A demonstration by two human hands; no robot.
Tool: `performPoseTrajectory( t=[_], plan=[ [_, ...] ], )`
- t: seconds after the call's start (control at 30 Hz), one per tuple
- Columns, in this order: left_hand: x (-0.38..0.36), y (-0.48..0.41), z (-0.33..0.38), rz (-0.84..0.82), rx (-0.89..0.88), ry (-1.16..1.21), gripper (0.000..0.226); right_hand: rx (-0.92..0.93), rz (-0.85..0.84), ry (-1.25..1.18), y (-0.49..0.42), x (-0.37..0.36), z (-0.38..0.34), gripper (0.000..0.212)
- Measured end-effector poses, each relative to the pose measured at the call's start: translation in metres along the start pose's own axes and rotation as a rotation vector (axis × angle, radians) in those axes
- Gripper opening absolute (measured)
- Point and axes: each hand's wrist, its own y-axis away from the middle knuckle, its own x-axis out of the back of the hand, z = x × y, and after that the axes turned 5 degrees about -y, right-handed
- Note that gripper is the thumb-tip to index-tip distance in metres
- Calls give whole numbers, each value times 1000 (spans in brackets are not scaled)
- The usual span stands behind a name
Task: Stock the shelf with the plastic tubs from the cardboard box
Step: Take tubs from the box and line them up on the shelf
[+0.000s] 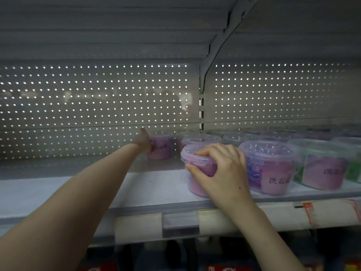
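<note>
My left hand [144, 141] reaches deep into the shelf and holds a purple plastic tub [162, 147] standing by the perforated back panel. My right hand [218, 169] grips another purple tub [197, 173] near the front of the shelf, fingers over its clear lid and thumb on its side. That tub stands on the white shelf [78, 190]. To its right stands a third purple tub [273, 167] with a clear lid and a printed label. The cardboard box is out of view.
More lidded tubs fill the right part of the shelf, among them a green one [351, 169]. The perforated back panel [93, 98] and an upper shelf [117, 26] bound the space. A price label strip [332, 214] runs along the front edge.
</note>
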Motion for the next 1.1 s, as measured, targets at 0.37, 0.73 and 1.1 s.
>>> performPoseTrajectory(
  t=[0.37, 0.73, 1.1],
  plan=[
    [44, 55, -5, -68, -86, 26, 76, -60, -68, 40, -1, 4, -5, 24],
    [47, 201, 10, 208, -209, 177, 37, -86, -212, 77, 21, 63, -17, 35],
    [35, 313, 19, 198, -370, -157, 42, -107, -326, 305, 88, 139, -44, 30]
  ],
)
